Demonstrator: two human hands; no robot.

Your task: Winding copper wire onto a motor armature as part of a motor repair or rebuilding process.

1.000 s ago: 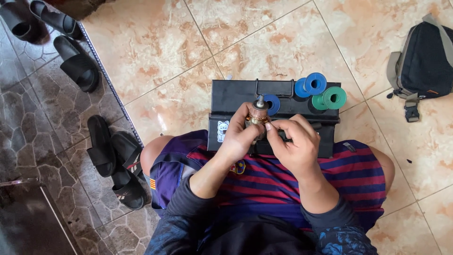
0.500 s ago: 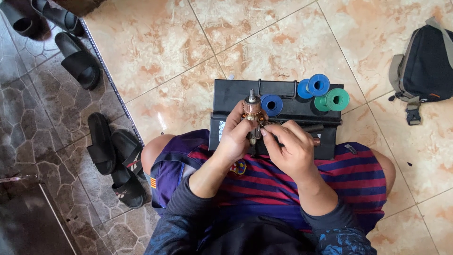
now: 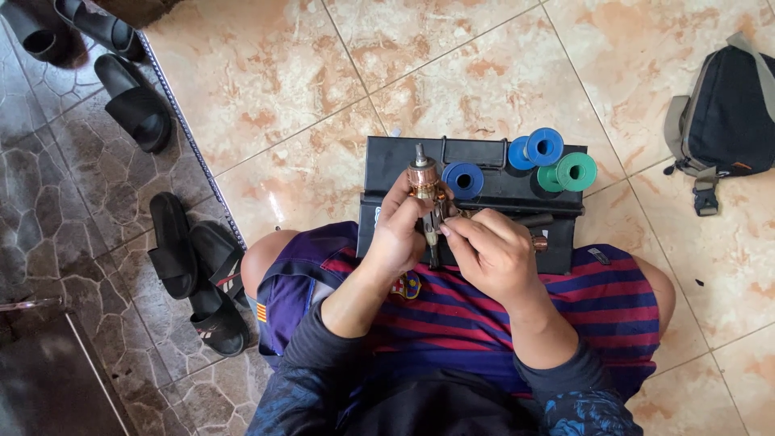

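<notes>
Left hand: the left hand (image 3: 397, 234), centre of the frame, is wrapped round a copper-coloured motor armature (image 3: 422, 182), holding it upright with its steel shaft pointing up.
Right hand: the right hand (image 3: 494, 252), just right of it, is pinched closed against the lower end of the armature; what sits between the fingertips is too small to tell.
Armature: dead centre, over the near edge of a black case (image 3: 387, 161) that lies on the person's lap.
On the case: a blue spool (image 3: 462, 179) just right of the armature, a second blue spool (image 3: 537, 148) and a green spool (image 3: 569, 172) toward the right end.
Floor: glossy beige tiles (image 3: 266, 89) across the top of the frame.
Upper right: a black shoulder bag (image 3: 726, 113) lies well apart from the hands.
Left side: black sandals (image 3: 194, 266) on dark stone paving, more pairs in the upper left.
</notes>
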